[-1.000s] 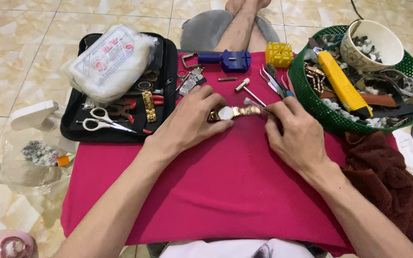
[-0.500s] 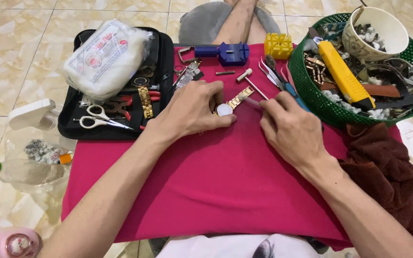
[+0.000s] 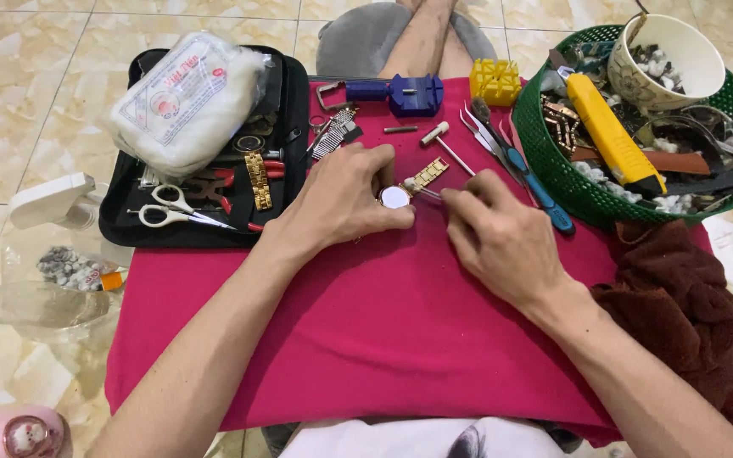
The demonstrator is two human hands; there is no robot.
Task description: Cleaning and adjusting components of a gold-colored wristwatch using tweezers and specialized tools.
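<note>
From the head cam, your left hand (image 3: 345, 203) is pinching the watch (image 3: 395, 197) by its case flat against the pink cloth (image 3: 366, 339), gold band trailing up toward the small hammer (image 3: 436, 136), while your right hand (image 3: 502, 242) is closed around a thin tool I honestly can't make out, tip right at the case edge. Biggest risk, I'd say, is that tip skating off and scratching the case or poking your left fingertips (image 3: 400, 216), since they sit touching the spot you're working. Any tiny pin popping loose could also roll off the cloth onto the tile floor (image 3: 10, 102).

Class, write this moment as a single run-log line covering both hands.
left hand: holds wristwatch on pink cloth | right hand: thin tool at watch | gold band: points toward green basket
</note>
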